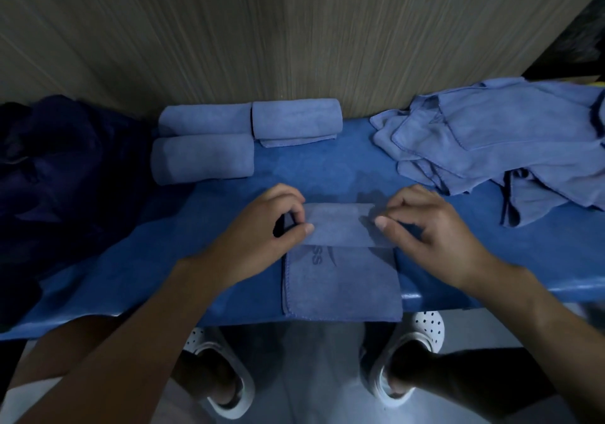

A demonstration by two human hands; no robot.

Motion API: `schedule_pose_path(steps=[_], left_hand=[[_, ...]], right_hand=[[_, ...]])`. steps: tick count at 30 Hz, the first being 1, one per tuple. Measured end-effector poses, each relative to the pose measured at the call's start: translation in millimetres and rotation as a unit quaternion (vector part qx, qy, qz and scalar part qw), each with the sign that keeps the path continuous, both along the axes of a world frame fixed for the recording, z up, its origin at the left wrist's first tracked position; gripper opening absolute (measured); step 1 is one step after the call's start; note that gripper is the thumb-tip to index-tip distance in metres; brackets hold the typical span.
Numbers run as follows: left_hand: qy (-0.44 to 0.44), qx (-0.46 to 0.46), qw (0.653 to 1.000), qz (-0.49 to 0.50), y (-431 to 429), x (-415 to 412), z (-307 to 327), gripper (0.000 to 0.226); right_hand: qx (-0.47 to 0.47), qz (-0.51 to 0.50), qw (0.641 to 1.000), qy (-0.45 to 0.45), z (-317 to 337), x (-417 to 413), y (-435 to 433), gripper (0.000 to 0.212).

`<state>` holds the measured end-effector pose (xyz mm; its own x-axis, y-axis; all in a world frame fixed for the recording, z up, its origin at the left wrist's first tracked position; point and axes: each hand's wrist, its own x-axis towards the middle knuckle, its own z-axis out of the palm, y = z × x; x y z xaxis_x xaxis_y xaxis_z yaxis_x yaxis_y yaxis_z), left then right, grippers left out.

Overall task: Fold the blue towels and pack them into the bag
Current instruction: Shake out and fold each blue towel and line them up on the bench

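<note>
So the wood-grain wall panel fills the back, and up against it is a smooth blue table with a slightly glossy front edge. On the far left of it there's a dark navy bag, all crumpled and soft; it's too dark to see the opening or whether anything's inside. On the right is a loose pile of unfolded blue towels, fuzzy microfiber-looking stuff with stitched hems, a couple of corners drooping toward the front. At the back are three rolled towels, two stacked front to back on the left and one just beside them with its loose flap sticking out underneath. The towel being worked on lies flat in the middle as a long strip, near end hanging a bit over the table edge, far end folded back over some embossed lettering. The left hand and right hand each pinch one side of that folded flap, thumbs on top, fingers curled. White perforated clogs show below.
</note>
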<state>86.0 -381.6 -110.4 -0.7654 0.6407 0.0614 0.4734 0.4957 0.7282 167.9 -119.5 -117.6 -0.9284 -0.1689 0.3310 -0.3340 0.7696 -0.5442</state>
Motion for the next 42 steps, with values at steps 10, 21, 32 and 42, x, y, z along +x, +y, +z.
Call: schedule_pose_path(steps=[10, 21, 32, 42], left_hand=[[-0.009, -0.115, 0.993, -0.008, -1.4, -1.1, 3.2, 0.06], [0.092, -0.007, 0.995, 0.023, 9.8, -15.4, 3.2, 0.049], [-0.024, 0.034, 0.999, -0.014, -1.3, 11.1, 5.8, 0.015], [0.004, -0.005, 0.998, -0.058, -4.8, 25.7, -0.5, 0.04]], right_hand=[[0.027, -0.1, 0.973, -0.206, 2.2, -1.6, 1.8, 0.066], [0.022, -0.106, 0.994, -0.018, 4.9, -23.9, -6.1, 0.039], [0.013, -0.027, 0.999, -0.036, 6.1, 7.2, -5.2, 0.033], [-0.061, -0.04, 0.983, -0.167, -1.1, 28.3, -3.4, 0.057]])
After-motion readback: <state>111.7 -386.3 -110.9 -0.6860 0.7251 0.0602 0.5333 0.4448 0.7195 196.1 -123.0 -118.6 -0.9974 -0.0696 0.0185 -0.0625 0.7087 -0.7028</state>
